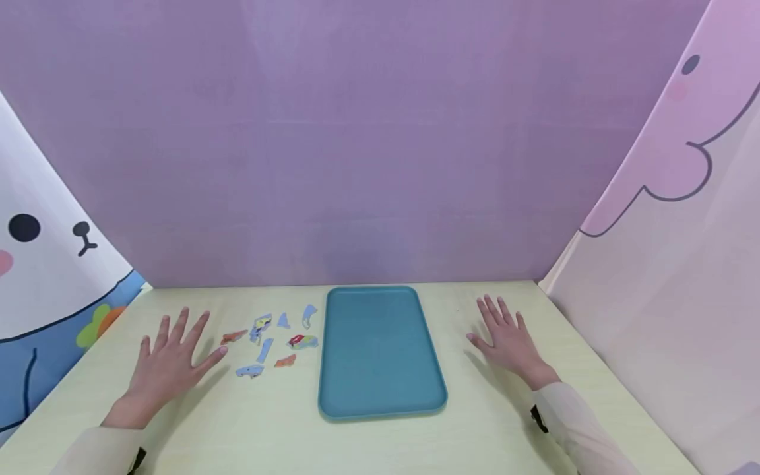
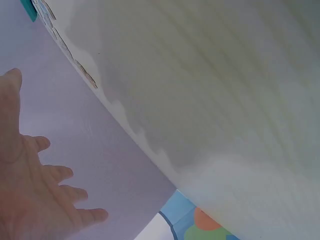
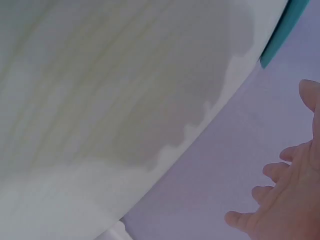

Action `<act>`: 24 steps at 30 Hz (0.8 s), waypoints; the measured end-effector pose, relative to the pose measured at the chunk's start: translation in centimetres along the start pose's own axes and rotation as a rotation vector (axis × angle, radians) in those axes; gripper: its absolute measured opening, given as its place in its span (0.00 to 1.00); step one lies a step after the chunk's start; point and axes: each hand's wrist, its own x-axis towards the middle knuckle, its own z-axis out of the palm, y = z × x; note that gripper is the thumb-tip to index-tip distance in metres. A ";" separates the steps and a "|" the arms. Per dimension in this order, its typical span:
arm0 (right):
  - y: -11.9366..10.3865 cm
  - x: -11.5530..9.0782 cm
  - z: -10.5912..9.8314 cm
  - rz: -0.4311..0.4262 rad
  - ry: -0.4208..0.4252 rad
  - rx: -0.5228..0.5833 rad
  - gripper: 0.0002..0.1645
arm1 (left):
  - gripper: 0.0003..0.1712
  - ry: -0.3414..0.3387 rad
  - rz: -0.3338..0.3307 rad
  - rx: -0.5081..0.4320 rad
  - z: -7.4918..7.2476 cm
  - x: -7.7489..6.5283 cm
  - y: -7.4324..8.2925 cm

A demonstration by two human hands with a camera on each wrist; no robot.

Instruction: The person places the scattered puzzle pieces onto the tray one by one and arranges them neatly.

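My left hand hovers over the left side of the table, its fingers spread and holding nothing. Just to its right lie several small, flat, irregular printed pieces that look like puzzle pieces. Among them are an orange-red piece near the thumb, a light-blue strip and a red-and-green piece. A blue-green rectangular tray lies in the middle, to the right of the pieces. On its far side my right hand is held above the table, fingers spread, with nothing in it. Both wrist views show the hands apart from the tabletop.
The pale wood-look table ends at a purple backdrop. Cloth panels with cartoon prints stand on both sides, a white-and-blue panel at left and a pink-and-white panel at right.
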 end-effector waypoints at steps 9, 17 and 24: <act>-1.3 0.6 0.7 -0.056 0.009 -0.026 0.44 | 0.47 0.033 0.054 0.013 0.0 0.3 0.6; -2.7 0.5 1.0 -0.095 -0.005 -0.017 0.40 | 0.46 0.035 0.080 0.036 0.0 0.3 1.5; -3.9 0.2 1.1 -0.155 -0.004 -0.026 0.39 | 0.46 0.032 0.132 0.024 0.1 0.1 2.2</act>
